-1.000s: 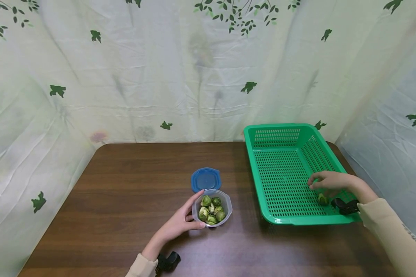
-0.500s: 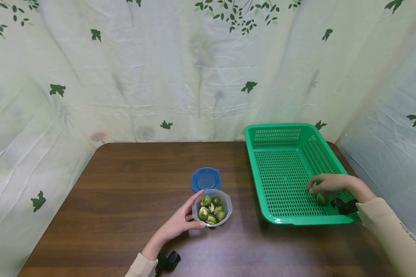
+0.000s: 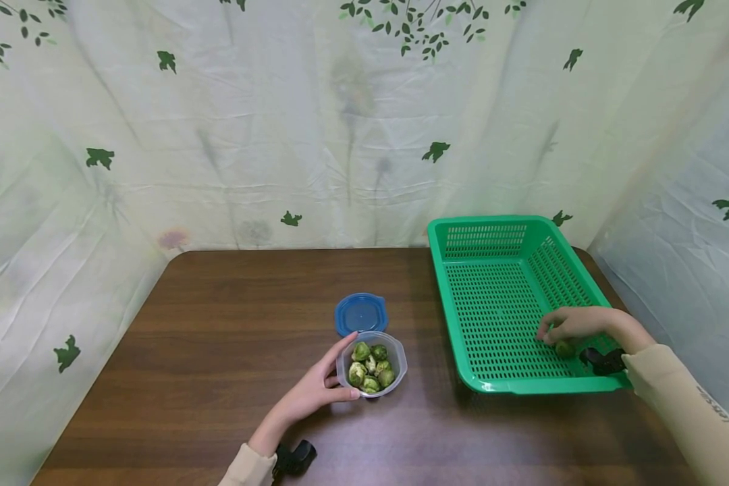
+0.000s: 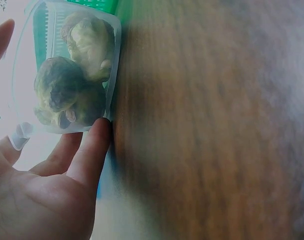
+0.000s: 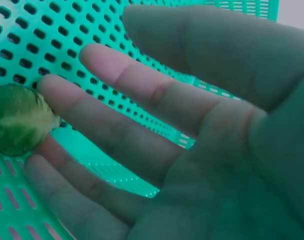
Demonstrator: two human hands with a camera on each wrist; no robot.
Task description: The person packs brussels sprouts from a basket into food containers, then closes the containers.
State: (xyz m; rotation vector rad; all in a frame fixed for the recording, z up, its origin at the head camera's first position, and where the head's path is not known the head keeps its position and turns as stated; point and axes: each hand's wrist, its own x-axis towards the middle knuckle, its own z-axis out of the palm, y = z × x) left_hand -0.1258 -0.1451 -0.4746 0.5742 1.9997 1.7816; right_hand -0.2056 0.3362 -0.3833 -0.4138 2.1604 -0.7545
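Note:
My left hand (image 3: 310,395) holds a small clear plastic container (image 3: 403,378) at its left side, thumb at the near edge and a finger at the far rim. Several Brussels sprouts (image 3: 370,368) lie inside it; the left wrist view shows fingertips (image 4: 103,127) against the container wall (image 4: 117,55). At the right, my right hand (image 3: 577,324) reaches down into a green perforated basket (image 3: 492,386). One Brussels sprout (image 5: 17,120) lies on the basket floor, and the fingertips of my right hand are right at it, the fingers loosely extended. In the head view that sprout is partly hidden beneath the hand.
A blue lid (image 3: 361,315) lies on the brown wooden table (image 3: 231,324) just behind the container. Black wrist cameras (image 3: 295,459) sit on both wrists. A pale leaf-printed curtain (image 3: 316,121) hangs behind the table and along its sides.
My right hand has lowered slightly toward the sprout in the basket, covering more of it. The left hand and the container have stayed in place.

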